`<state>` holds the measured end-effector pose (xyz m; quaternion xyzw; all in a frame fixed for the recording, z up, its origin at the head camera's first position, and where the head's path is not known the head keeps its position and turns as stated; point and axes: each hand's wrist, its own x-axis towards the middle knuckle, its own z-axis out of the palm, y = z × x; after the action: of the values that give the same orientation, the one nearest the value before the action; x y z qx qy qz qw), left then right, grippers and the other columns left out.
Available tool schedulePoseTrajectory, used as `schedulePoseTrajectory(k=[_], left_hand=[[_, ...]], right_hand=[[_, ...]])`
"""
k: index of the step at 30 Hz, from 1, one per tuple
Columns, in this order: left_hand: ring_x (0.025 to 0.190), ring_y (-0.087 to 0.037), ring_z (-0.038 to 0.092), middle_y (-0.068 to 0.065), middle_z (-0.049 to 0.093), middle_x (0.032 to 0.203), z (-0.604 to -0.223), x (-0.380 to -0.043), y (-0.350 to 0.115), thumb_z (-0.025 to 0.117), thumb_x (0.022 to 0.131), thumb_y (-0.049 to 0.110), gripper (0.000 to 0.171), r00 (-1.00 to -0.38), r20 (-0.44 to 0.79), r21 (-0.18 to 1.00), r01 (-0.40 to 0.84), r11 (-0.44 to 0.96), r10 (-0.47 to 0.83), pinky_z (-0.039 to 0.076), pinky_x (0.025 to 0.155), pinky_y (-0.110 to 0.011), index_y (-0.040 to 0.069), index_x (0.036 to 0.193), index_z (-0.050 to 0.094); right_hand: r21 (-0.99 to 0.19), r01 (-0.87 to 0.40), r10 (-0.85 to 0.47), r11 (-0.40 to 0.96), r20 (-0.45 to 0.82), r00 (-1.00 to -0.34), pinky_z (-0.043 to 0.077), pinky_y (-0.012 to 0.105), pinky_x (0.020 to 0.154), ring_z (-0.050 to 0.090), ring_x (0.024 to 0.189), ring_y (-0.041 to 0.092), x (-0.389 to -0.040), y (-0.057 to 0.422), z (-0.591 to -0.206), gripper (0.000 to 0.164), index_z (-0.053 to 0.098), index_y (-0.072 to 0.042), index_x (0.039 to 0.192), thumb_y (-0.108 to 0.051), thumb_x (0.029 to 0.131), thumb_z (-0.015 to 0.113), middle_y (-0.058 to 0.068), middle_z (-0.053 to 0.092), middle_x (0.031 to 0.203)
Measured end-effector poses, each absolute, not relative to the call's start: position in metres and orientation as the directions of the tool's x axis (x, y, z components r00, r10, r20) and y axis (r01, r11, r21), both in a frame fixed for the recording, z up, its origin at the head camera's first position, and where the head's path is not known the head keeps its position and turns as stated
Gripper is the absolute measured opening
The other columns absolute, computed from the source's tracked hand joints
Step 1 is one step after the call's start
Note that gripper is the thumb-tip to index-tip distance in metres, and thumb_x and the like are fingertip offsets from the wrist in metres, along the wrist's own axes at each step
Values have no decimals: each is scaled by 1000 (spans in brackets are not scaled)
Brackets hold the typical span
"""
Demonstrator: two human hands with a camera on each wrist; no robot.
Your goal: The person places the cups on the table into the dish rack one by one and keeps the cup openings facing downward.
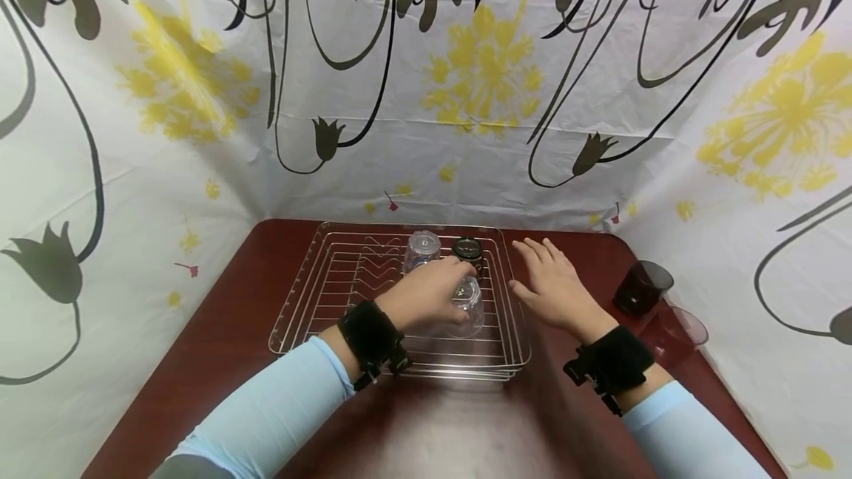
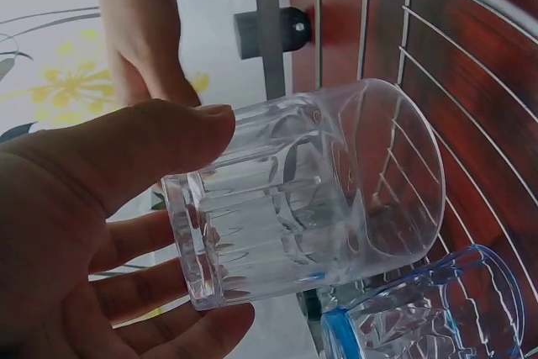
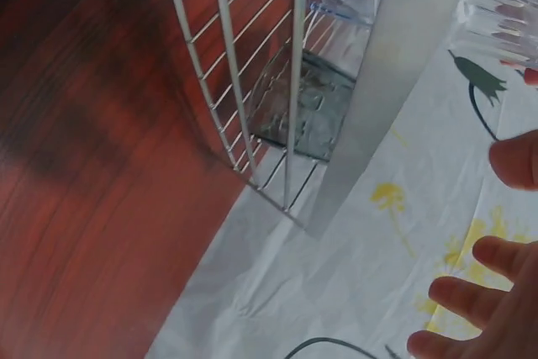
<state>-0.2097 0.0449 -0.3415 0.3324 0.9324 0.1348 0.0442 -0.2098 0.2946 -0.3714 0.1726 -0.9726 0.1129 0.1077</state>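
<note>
My left hand (image 1: 429, 290) grips a clear ribbed glass (image 2: 277, 199) near its thick base, thumb on one side and fingers on the other. The glass is upside down over the right part of a metal wire rack (image 1: 459, 371), its rim toward the wires. Behind it in the rack stand a clear glass with a bluish tint (image 1: 423, 244) and a dark glass (image 1: 468, 248), both base up. My right hand (image 1: 552, 283) hovers beside the rack's right edge, fingers spread and holding nothing.
On the table's right side are a dark glass (image 1: 640, 288) and a transparent reddish glass (image 1: 675, 331), close together. The dark red table (image 1: 220, 301) is bounded at the back and sides by a flowered white sheet (image 1: 399, 146). Wavy wire dividers run through the rack's left half.
</note>
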Motion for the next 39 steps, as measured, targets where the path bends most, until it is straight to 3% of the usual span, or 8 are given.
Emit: schedulePoseTrajectory(k=[10, 23, 39], left_hand=[[114, -18, 61, -2, 59, 131, -349, -225, 54, 84, 79, 40, 69, -779, -42, 240, 600, 763, 626, 53, 94, -35, 18, 138, 56], [111, -20, 62, -4, 62, 126, -363, -244, 68, 87, 74, 35, 72, -777, -41, 290, 593, 751, 629, 53, 94, -35, 15, 135, 57], [121, -21, 58, -4, 59, 136, -376, -263, 77, 87, 76, 36, 74, -791, -51, 307, 569, 763, 610, 49, 102, -38, 16, 139, 55]], right_hand=[[-232, -343, -284, 910, 254, -925, 15, 61, 120, 17, 149, 47, -213, 311, -373, 63, 34, -4, 153, -22, 96, 56, 25, 33, 157], [-251, -307, -253, 918, 226, -941, 16, 63, 119, 17, 149, 48, -216, 329, -379, 62, 36, -4, 152, -23, 96, 56, 25, 35, 155], [-255, -295, -242, 921, 219, -945, 18, 63, 118, 21, 148, 49, -214, 335, -393, 62, 39, -5, 150, -24, 94, 56, 26, 38, 152]])
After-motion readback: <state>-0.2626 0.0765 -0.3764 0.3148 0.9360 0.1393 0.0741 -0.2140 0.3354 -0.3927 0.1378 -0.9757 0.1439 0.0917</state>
